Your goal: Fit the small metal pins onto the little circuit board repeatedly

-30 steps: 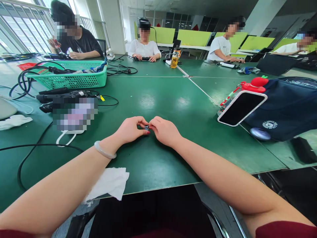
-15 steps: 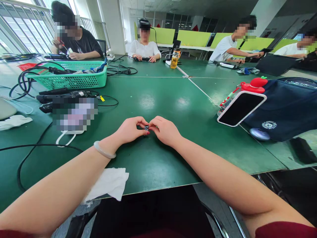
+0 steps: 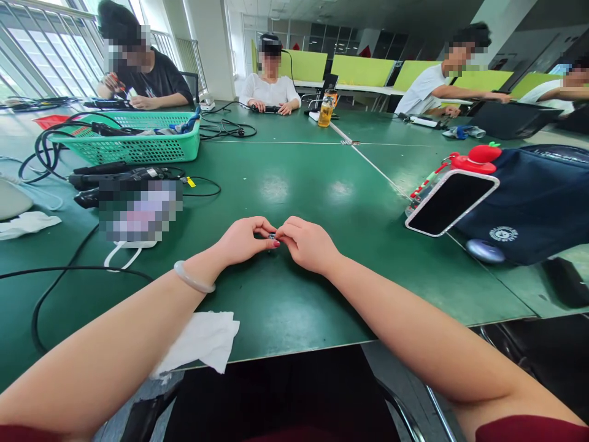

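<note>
Just above the green table, my left hand pinches a small dark piece with light specks between thumb and fingertips. It is too small and too covered by fingers for me to name its kind. My right hand meets it from the other side, with thumb and fingers pressed together at the piece's edge. Whether the right fingers grip the same piece or another tiny part is hidden. A white tissue lies under my left forearm at the table's front edge.
To the left are a green basket of cables, black devices and a black cable. On the right, a phone leans by a red-lidded bottle and a dark blue bag. Several people sit around the table.
My right fingers have shifted slightly over the small piece, covering more of it. At the far right, a co-worker's arm has reached further out over a black box-like thing.
</note>
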### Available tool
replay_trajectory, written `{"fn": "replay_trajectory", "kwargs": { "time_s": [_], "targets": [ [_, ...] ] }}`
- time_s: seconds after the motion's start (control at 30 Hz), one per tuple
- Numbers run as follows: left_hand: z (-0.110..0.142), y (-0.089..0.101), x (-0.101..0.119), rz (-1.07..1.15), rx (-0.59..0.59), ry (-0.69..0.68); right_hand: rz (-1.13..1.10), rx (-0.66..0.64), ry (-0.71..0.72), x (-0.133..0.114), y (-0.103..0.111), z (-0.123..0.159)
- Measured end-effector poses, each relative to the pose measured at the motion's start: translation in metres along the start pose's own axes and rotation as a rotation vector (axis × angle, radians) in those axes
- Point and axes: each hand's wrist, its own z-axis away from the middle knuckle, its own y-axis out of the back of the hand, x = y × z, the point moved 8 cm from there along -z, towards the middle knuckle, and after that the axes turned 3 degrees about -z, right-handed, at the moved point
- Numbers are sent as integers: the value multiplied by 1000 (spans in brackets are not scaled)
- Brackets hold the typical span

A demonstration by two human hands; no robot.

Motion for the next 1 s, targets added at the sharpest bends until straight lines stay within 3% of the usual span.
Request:
{"fn": "replay_trajectory", "kwargs": {
  "time_s": [0.2,0.5,1.0],
  "targets": [
    [0,2,-1,-2,7,-3,-73,91,-20,5,6,1],
    [-2,1,-1,26,9,-13,-94,128,-3,4,6,1],
    [-2,2,-2,11,18,-10,-110,118,17,3,5,1]
  ]
}}
